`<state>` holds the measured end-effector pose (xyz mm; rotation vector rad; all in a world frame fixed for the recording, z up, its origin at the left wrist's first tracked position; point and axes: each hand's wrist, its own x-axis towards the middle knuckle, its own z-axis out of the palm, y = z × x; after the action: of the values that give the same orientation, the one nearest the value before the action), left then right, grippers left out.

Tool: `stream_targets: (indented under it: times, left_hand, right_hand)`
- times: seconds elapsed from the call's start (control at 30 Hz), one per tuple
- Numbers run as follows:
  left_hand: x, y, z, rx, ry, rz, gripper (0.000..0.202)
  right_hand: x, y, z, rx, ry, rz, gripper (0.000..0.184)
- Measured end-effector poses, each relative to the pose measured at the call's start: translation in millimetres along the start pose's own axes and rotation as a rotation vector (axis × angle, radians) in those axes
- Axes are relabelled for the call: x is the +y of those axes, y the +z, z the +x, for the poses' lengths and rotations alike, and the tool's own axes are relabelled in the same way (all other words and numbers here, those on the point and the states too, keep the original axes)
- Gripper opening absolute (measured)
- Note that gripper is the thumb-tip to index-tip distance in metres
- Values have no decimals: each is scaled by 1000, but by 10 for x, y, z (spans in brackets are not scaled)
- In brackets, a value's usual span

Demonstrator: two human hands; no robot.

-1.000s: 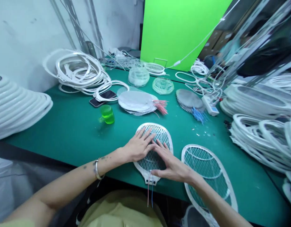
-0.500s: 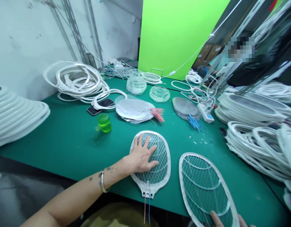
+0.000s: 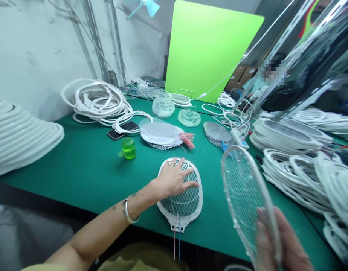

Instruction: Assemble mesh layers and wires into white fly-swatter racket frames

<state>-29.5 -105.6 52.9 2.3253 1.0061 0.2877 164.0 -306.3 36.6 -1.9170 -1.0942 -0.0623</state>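
Here we go: the left hand [image 3: 174, 180] is down flat, fingers spread wide, palm pressing on the mesh of a fly-swatter head [image 3: 182, 203] lying on the green work mat [image 3: 78, 158]. That head sits just in from the near table edge, handle end toward the person, long axis running straight away across the mat, with a red wire and a blue wire [image 3: 176, 239] trailing off the end over the edge.

Over on the right, the right hand [image 3: 280, 241] has its fingers curled tight around the white frame of a second swatter head [image 3: 243, 188] (a bit blurred, so the exact finger placement is hard to call). That one is up off the mat, tilted on its edge, long axis slanting from the hand up and to the left, its rounded tip pointing at the far side of the table.

Around them: a green translucent cup [image 3: 128, 148], a phone [image 3: 123, 130], and stacked white frames [image 3: 292, 184] on the right.
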Motion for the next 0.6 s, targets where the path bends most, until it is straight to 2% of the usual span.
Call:
stream_targets:
  times: [0.07, 0.1, 0.17, 0.23, 0.27, 0.33, 0.37, 0.4, 0.47, 0.5, 0.53, 0.6]
  left_hand:
    - [145, -115, -164, 174, 25, -426, 55]
    - [217, -158, -251, 220, 21, -663, 54]
    - [326, -206, -405, 263, -23, -1049, 52]
    - [342, -214, -518, 318, -110, -1240, 51]
    - [306, -214, -559, 345, -161, -1287, 49]
    - [153, -223, -622, 381, -245, -1346, 46]
    - [47, -236, -648, 385, -273, -1362, 44]
    - [-68, -252, -670, 380, -298, -1369, 42]
    - [-292, -279, -698, 352, -349, -1363, 40]
    - [-385, -280, -700, 324, -374, -1360, 39]
    - [-461, -267, -690, 292, -395, -1356, 39]
    - [-554, -202, -638, 247, -422, -1338, 40]
  right_hand:
    - [-295, 119, -22, -53, -136, -33, 56]
    - [-441, 184, -33, -107, -254, -50, 52]
    - [-696, 309, -43, -222, -560, -96, 56]
    - [-865, 404, -34, -303, -862, -134, 63]
    - [-909, 432, -21, -342, -967, -142, 63]
    - [-910, 448, 26, -415, -1047, -108, 63]
    - [-871, 443, 62, -426, -985, -73, 64]
    - [-809, 437, 108, -408, -837, -44, 67]
    - [-641, 451, 220, -342, -354, 1, 71]
    - [-550, 479, 278, -363, -91, 37, 71]
    - [-463, 521, 330, -429, 137, 95, 70]
    - [-325, 628, 400, -600, 429, 274, 68]
